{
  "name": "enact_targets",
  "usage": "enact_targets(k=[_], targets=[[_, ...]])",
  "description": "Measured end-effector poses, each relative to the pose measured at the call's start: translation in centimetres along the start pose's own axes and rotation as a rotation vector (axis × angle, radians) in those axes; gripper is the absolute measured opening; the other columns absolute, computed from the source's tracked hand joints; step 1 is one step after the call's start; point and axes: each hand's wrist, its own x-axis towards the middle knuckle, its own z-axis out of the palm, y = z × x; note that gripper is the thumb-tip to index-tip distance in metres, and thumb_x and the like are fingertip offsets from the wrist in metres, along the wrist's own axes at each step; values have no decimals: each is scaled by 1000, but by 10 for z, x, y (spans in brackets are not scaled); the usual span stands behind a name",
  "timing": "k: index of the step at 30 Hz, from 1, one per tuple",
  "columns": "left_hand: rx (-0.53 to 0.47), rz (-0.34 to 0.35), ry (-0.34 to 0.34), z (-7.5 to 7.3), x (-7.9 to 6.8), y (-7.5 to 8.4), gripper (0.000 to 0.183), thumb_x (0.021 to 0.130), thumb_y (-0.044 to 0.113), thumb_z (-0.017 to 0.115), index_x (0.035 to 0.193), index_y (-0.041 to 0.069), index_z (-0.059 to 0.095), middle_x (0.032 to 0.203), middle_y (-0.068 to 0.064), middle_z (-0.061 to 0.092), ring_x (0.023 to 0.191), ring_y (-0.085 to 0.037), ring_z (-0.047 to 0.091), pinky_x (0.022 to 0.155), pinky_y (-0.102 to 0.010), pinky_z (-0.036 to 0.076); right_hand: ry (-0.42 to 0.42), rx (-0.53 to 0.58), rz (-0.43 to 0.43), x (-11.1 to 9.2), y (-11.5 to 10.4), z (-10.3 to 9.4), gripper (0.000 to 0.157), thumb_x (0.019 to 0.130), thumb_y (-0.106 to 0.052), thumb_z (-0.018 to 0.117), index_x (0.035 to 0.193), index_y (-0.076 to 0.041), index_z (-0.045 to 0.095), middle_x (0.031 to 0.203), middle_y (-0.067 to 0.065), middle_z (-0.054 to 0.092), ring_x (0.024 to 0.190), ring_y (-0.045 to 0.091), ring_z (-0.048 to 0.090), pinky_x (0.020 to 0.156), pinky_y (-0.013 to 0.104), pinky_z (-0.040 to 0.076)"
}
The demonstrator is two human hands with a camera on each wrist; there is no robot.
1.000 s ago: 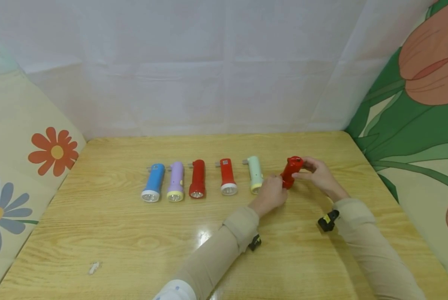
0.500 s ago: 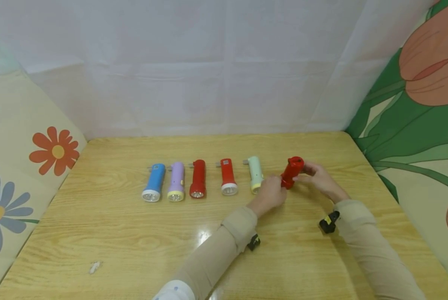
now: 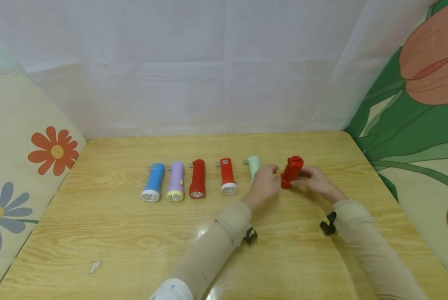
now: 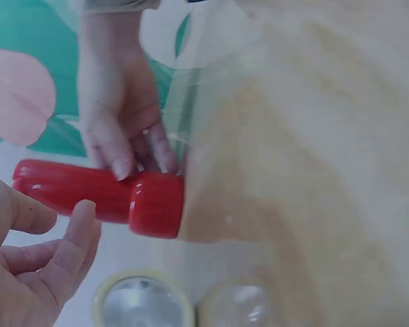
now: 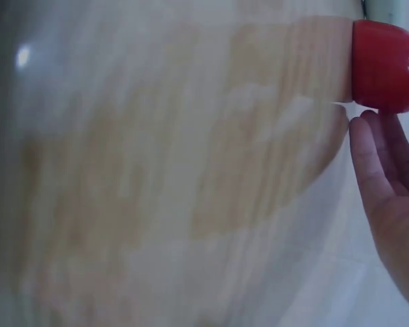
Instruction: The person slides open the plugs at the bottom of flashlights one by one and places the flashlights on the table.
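Observation:
A red flashlight [image 3: 291,172] stands lens down on the table, leaning slightly. My right hand [image 3: 318,183] holds it from the right, thumb in front and fingers behind; in the right wrist view its fingertips [image 5: 362,129] are right at the red head [image 5: 385,67]. My left hand [image 3: 263,185] is off the flashlight to its left, fingers spread and loosely bent; the left wrist view shows the fingers [image 4: 71,248] beside the red barrel [image 4: 82,191]. Behind the left hand lies a mint green flashlight [image 3: 254,163], its yellow-rimmed lens [image 4: 144,310] hidden in the head view.
Left of the hands, a row of flashlights lies lens toward me: blue [image 3: 154,179], purple [image 3: 176,179], red [image 3: 197,177] and red with a white rim [image 3: 227,175]. A white cloth [image 3: 224,83] hangs behind the wooden table [image 3: 152,241]; flowered panels [image 3: 415,133] flank it.
My left hand has let go of the red flashlight's head and moved left, spreading its fingers and covering more of the mint flashlight. The right hand has slid slightly down; the red flashlight stays in place.

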Motion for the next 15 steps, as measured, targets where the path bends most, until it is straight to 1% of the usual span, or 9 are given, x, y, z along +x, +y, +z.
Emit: enact_targets(k=[2, 5, 9, 12, 15], targets=[[-64, 8, 27, -4, 3, 0, 27, 85, 7, 55, 109, -3, 61, 98, -11, 66, 89, -17, 61, 74, -18, 47, -5, -13, 8, 1, 1, 1, 47, 81, -13, 68, 121, 5, 52, 112, 21, 59, 100, 24, 57, 88, 36, 43], [-158, 4, 54, -9, 7, 0, 24, 85, 6, 55, 105, -3, 62, 90, -11, 65, 72, -13, 62, 63, -15, 47, 0, -34, 14, 2, 2, 2, 46, 81, -14, 68, 121, 5, 53, 111, 20, 60, 100, 27, 57, 88, 40, 42], [-296, -58, 52, -10, 12, 1, 20, 85, 6, 55, 103, -2, 62, 86, -8, 63, 51, -6, 56, 48, -15, 46, 20, -62, 7, 3, 3, 2, 44, 81, -14, 68, 119, 4, 55, 107, 19, 62, 97, 26, 58, 87, 40, 43], [-374, -93, 52, -11, 16, 4, 21, 85, 6, 56, 104, -1, 61, 89, -7, 62, 48, -6, 56, 45, -18, 47, 27, -60, 13, 4, 4, 3, 43, 81, -14, 69, 118, 3, 55, 106, 19, 62, 96, 25, 58, 86, 40, 43], [-415, -105, 42, -13, 19, 9, 24, 86, 7, 56, 108, -1, 59, 94, -9, 62, 51, -14, 60, 44, -21, 48, 23, -50, 23, 4, 5, 4, 43, 81, -14, 68, 119, 2, 55, 107, 18, 62, 97, 27, 57, 87, 41, 43]])
